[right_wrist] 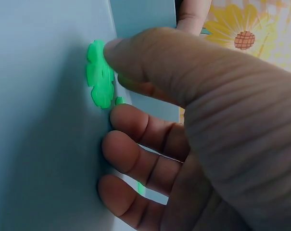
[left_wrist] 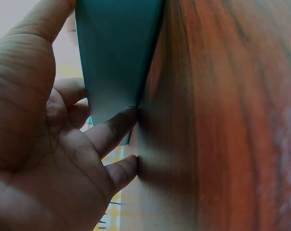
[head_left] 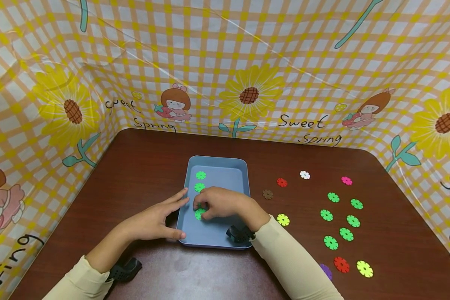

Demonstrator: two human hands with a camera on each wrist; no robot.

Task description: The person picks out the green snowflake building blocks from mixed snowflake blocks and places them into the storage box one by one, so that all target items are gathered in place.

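Glare pales the table (head_left: 195, 275); wrist views seem soft.

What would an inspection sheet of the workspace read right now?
Surface: dark brown table, wood-grained.
Job's things: blue tray holding a column of green discs; loose discs in several colours lie on the table to its right.
Clutter: nothing seen.
Left hand: fingers extended against the tray's left side.
Right hand: inside the tray, thumb at one green disc; firm grip can't be told.
Cables: nothing seen.
Surroundings: checked sunflower cloth behind and on both sides.
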